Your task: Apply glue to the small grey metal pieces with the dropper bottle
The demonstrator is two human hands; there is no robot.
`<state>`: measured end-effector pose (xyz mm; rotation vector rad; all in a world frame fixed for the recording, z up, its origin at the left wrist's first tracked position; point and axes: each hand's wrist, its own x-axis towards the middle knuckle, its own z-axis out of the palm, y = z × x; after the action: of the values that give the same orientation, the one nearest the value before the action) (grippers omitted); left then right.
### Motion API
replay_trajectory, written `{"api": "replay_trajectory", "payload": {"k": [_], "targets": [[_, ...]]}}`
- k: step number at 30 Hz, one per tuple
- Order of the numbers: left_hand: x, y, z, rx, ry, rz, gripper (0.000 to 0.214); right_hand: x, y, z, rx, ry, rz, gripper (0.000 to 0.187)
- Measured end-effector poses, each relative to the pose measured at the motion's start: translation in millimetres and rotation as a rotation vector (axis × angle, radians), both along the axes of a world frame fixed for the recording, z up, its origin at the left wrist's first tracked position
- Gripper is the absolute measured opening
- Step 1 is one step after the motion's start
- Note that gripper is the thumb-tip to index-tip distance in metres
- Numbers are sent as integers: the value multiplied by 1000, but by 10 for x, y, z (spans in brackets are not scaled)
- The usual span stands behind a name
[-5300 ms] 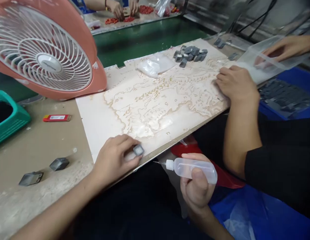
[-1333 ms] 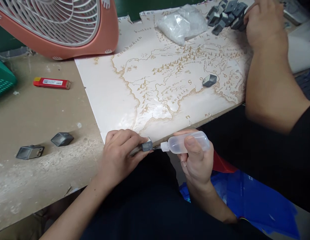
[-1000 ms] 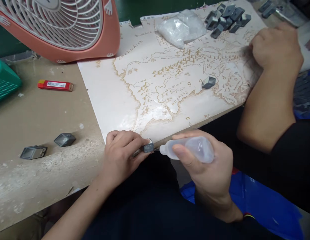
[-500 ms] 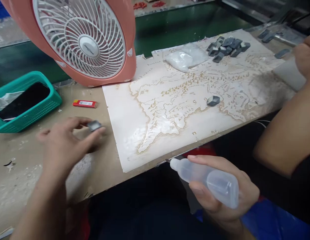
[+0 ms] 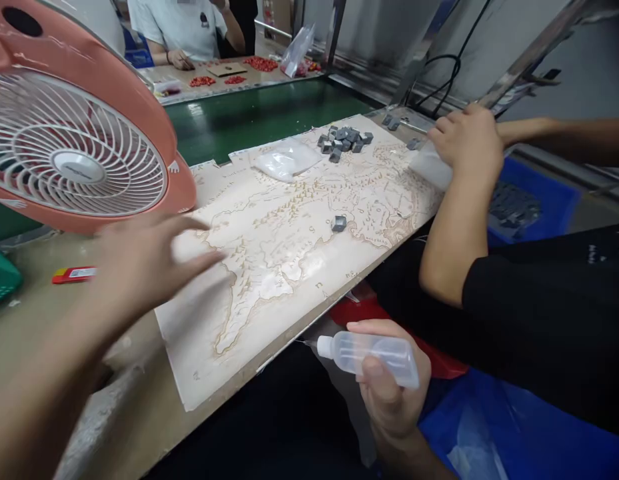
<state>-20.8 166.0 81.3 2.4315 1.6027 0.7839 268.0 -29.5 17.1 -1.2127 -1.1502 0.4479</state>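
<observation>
My left hand (image 5: 142,260), slightly blurred, hovers over the left edge of the map-printed sheet (image 5: 269,293). Its thumb and fingers are spread, and nothing shows between them. In front of my lap, my right hand (image 5: 396,373) is wrapped round a clear plastic squeeze bottle (image 5: 374,353) with a white cap and a thin needle tip pointing left. A single small grey block (image 5: 338,223) lies on the sheet between the two hands and the far pile. Farther back, several similar grey blocks (image 5: 345,140) are heaped beside a clear plastic bag (image 5: 289,160).
A pink fan (image 5: 182,183) stands at the left, near a red lighter (image 5: 74,275) and a green basket (image 5: 2,277). At right, a co-worker's arm (image 5: 452,227) reaches over the sheet. Across the green belt (image 5: 269,107) sits another person near red pieces (image 5: 262,63).
My left hand has let go of the grey block it held and moved right over the sheet, fingers opening. The view has swung rightward and up. My right hand still holds the bottle.
</observation>
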Motion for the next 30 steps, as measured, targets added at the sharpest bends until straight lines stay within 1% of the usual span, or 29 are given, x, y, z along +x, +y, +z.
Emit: {"api": "replay_trajectory", "payload": {"k": [2, 3, 4, 5, 6, 7, 8, 10, 12, 13, 15, 17, 19, 21, 23, 25, 26, 28, 30], "targets": [[822, 193, -41, -81, 51, -168, 42, 39, -42, -87, 5, 66, -20, 24], [1196, 278, -91, -152, 75, -259, 47, 54, -64, -115, 9, 84, -25, 24], [1526, 350, -152, -211, 98, -318, 54, 67, -86, -132, 13, 95, -31, 24], [1806, 408, -218, -231, 104, -347, 63, 76, -109, -140, 6, 101, -41, 24], [2031, 450, -284, -249, 107, -363, 68, 83, -132, -142, -12, 106, -57, 26], [2202, 477, -344, -257, 107, -367, 69, 86, -154, -141, -37, 113, -76, 28], [2320, 491, -394, -260, 103, -366, 65, 87, -172, -137, -65, 123, -92, 30], [2404, 479, -456, -265, 97, -358, 47, 82, -195, -133, -106, 154, -109, 33], [2290, 404, -472, -266, 94, -337, 32, 75, -197, -141, -113, 185, -94, 33], [2161, 335, -469, -267, 95, -317, 28, 72, -191, -151, -110, 199, -81, 32], [1785, 115, -464, -274, 106, -261, 25, 68, -171, -184, -102, 221, -51, 32], [1317, -211, -481, -272, 120, -190, 23, 58, -140, -230, -109, 241, -18, 32], [869, -602, -531, -240, 110, -110, 23, 31, -98, -276, -125, 255, 13, 31], [544, -977, -603, -187, 77, -12, 24, -16, -48, -311, -144, 266, 49, 32], [375, -1261, -671, -112, 67, 85, 32, -79, 4, -331, -152, 276, 87, 33], [322, -1422, -717, -37, 77, 147, 42, -150, 45, -341, -151, 288, 123, 34], [313, -1462, -729, -10, 72, 150, 47, -184, 58, -346, -149, 294, 135, 34], [295, -1488, -741, -1, 23, 88, 51, -250, 70, -355, -148, 301, 147, 36], [262, -1486, -752, -46, -66, -11, 42, -308, 71, -365, -155, 309, 146, 38]]}}
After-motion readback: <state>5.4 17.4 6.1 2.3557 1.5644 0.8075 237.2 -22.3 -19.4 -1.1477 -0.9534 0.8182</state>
